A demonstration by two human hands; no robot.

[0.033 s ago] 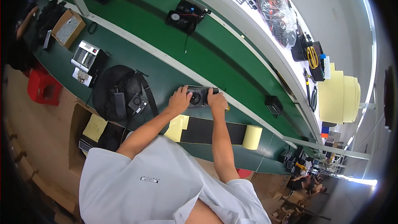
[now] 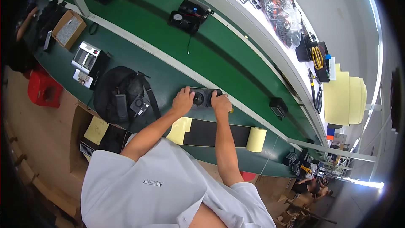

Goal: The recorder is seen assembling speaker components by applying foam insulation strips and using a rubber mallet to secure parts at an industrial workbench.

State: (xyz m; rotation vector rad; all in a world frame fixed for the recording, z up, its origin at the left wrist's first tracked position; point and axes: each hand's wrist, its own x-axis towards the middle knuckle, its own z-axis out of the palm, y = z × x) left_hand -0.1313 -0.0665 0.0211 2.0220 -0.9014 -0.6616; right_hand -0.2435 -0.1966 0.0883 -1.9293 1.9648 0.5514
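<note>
A dark grey boxy device (image 2: 201,98), with a round speaker-like part on its face, lies on the green bench between my hands. My left hand (image 2: 183,101) closes round its left end, the thumb near the round part. At the opposite end my right hand (image 2: 220,102) grips it, thumb along its edge; something small and yellow shows beside that hand. Just below, a black strip (image 2: 206,134) runs across the bench to a pale yellow roll (image 2: 256,139). A pale yellow sheet (image 2: 180,128) lies at the strip's left end.
Left of my arms lie a black bag (image 2: 110,82) and a small silver-black device (image 2: 139,104). Further left stand a silver-and-black machine (image 2: 89,61) and a cardboard box (image 2: 69,29). A white rail (image 2: 143,46) and a raised shelf (image 2: 291,67) run behind. Below sits a red stool (image 2: 44,88).
The device between my hands has tilted slightly, and its face looks darker. Both hands keep their hold in nearly the same place.
</note>
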